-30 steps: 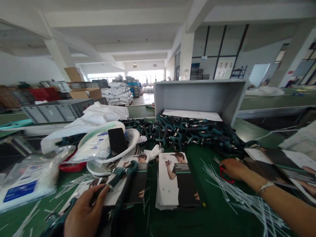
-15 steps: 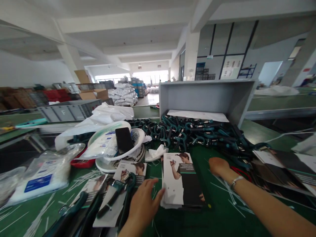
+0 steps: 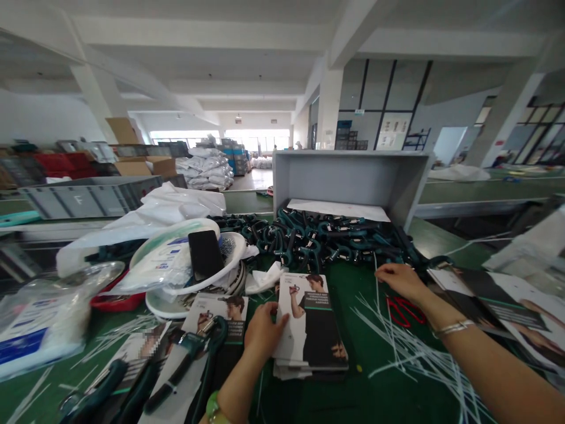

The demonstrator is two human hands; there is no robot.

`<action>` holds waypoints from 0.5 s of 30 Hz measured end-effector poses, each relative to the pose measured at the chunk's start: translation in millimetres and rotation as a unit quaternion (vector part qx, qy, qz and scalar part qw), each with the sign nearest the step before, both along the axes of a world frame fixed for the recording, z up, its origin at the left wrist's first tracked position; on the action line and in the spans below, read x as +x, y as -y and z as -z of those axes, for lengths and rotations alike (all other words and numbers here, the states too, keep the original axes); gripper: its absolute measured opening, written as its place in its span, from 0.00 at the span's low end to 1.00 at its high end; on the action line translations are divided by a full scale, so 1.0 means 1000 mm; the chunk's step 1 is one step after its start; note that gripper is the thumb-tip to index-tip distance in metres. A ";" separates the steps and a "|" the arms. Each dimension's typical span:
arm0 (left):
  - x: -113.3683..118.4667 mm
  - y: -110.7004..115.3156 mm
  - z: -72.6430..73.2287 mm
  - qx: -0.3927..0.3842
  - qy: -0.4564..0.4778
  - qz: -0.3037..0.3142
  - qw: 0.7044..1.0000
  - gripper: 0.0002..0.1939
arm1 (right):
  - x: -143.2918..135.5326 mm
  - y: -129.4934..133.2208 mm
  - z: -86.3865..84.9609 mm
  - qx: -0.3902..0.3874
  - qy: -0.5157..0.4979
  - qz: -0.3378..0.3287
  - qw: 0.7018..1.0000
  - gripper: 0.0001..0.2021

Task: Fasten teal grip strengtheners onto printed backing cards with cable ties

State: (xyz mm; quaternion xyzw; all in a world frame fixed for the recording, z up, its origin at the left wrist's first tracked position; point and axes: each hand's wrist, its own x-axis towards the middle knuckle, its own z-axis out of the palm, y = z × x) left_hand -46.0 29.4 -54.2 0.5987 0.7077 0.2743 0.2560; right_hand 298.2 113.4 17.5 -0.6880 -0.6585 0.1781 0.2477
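Observation:
My left hand (image 3: 265, 333) rests at the left edge of a stack of printed cards (image 3: 309, 324), thumb on the top card and fingers apart. To the right, my right hand (image 3: 399, 282) pinches one thin white tie (image 3: 376, 288), which stands upright from the fingertips. Below that hand lie many loose white ties (image 3: 424, 359) and red-handled scissors (image 3: 404, 311). Dark green hand grippers (image 3: 309, 238) are heaped behind the stack. At the left, more hand grippers (image 3: 180, 371) lie on printed cards.
A grey bin (image 3: 348, 179) lies on its side behind the heap. White bowls (image 3: 238, 253) hold small parts, a black phone (image 3: 206, 254) and a plastic bag. Clear bags (image 3: 53, 318) sit at the left. More printed cards (image 3: 507, 306) are at the right.
The view has shifted right. My left hand has come to the card stack's edge. My right hand has lifted a white tie, and the scissors and tie pile show more fully.

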 end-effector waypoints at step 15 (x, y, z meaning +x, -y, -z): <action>0.013 0.013 -0.008 0.004 0.363 -0.059 0.930 0.13 | -0.113 0.061 0.023 -0.182 -0.414 -0.126 0.883 0.15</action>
